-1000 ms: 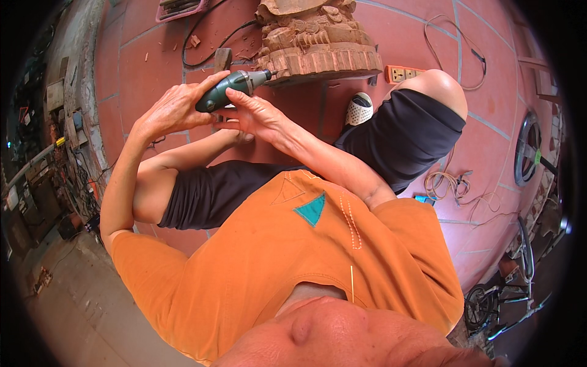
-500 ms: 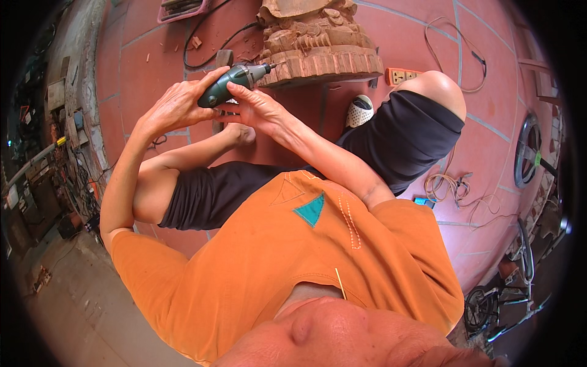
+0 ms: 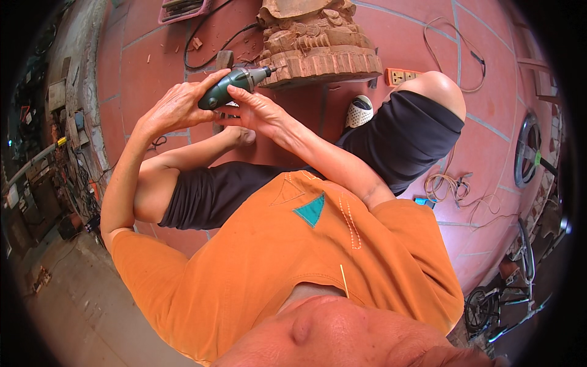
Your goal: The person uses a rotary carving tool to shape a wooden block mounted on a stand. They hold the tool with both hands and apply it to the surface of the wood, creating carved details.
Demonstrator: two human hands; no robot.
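You're holding the dark green, grey-nosed handheld rotary tool (image 3: 217, 95) out ahead of you: left grip (image 3: 177, 105) wrapped round its rear from the left, right grip (image 3: 262, 114) with thumb on the near side, other fingers partly hidden, can't tell how tightly it closes. Long axis runs from rear at near left to the slim bit (image 3: 277, 67) at far right, bit by the left edge of the reddish-brown carved wooden piece (image 3: 324, 66), contact can't be made out. Right grip sits nearer the carved wooden piece; tool lies right of the left grip, ahead and left of the right one
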